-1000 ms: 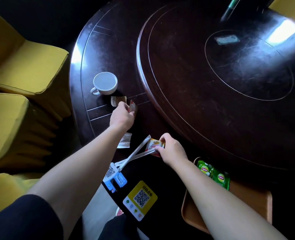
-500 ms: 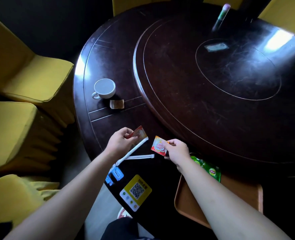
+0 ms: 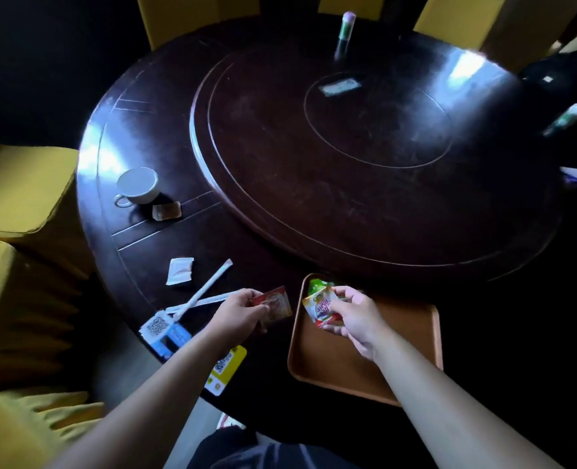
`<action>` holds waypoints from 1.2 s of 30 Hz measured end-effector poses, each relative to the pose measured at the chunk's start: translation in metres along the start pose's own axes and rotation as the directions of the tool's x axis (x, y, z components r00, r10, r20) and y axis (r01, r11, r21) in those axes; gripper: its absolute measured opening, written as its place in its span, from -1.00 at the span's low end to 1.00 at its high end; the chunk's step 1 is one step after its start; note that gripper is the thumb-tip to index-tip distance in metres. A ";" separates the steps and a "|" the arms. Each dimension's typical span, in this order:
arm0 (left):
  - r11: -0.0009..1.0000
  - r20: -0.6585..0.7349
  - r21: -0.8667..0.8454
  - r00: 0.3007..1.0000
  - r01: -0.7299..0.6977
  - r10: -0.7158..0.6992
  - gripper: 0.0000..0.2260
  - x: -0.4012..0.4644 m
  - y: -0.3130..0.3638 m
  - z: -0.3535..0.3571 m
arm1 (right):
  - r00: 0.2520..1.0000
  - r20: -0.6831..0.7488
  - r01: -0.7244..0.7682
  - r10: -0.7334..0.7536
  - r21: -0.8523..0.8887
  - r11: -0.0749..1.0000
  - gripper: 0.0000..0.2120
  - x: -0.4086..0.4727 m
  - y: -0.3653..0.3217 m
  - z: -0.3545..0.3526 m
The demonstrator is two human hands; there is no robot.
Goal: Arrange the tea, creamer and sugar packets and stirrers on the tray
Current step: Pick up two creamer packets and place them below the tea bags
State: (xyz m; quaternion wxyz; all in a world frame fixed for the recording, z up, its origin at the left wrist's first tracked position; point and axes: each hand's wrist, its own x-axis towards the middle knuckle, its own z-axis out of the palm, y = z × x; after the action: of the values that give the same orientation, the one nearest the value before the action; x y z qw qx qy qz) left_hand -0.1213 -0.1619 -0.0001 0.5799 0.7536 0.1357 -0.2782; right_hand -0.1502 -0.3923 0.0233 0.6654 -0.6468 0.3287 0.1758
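Head view: the right hand (image 3: 351, 316) pinches an orange-and-white creamer packet (image 3: 319, 308) over the far left corner of the brown rectangular tray (image 3: 412, 336), just beside green tea packets (image 3: 315, 286). The left hand (image 3: 238, 314) pinches a red packet (image 3: 275, 304) beside the tray. Two white paper-wrapped stirrers (image 3: 205, 292) and a white sugar packet (image 3: 179, 270) lie on the dark round bench (image 3: 165, 238). The placing step seems in hand; next calls for lowering both packets flat.

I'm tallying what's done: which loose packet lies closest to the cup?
The brown packet, right beside the cup; the white packet lies nearer the stirrers.
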 end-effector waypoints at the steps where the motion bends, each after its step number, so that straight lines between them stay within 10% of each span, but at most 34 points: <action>1: 0.999 0.017 0.034 1.000 0.005 -0.006 -0.93 -0.002 0.002 0.010 | 1.000 -0.003 0.008 -0.008 -0.008 1.000 -0.79 -0.005 0.005 -0.012; 11: 0.914 0.112 0.401 0.993 -0.067 0.023 -0.92 -0.008 0.008 0.092 | 0.985 -0.106 0.097 -0.139 -0.330 0.939 -0.81 -0.022 0.040 -0.092; 26: 0.632 0.042 0.731 0.941 -0.257 0.335 -0.67 -0.017 -0.008 0.103 | 0.938 0.169 0.310 -0.302 -0.798 0.516 -0.69 0.002 0.045 -0.076; 36: 0.109 0.472 0.818 0.767 -0.565 0.435 -0.47 -0.047 -0.035 0.116 | 0.870 0.195 0.361 -0.452 -0.878 0.316 -0.70 -0.023 0.085 -0.075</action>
State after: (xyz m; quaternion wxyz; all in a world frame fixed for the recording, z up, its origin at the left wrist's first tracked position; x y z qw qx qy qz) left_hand -0.2080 -0.2562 -0.0215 0.0974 0.9238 -0.3459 -0.1320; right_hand -0.2391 -0.4527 -0.0210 0.2270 -0.9655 0.0397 0.1212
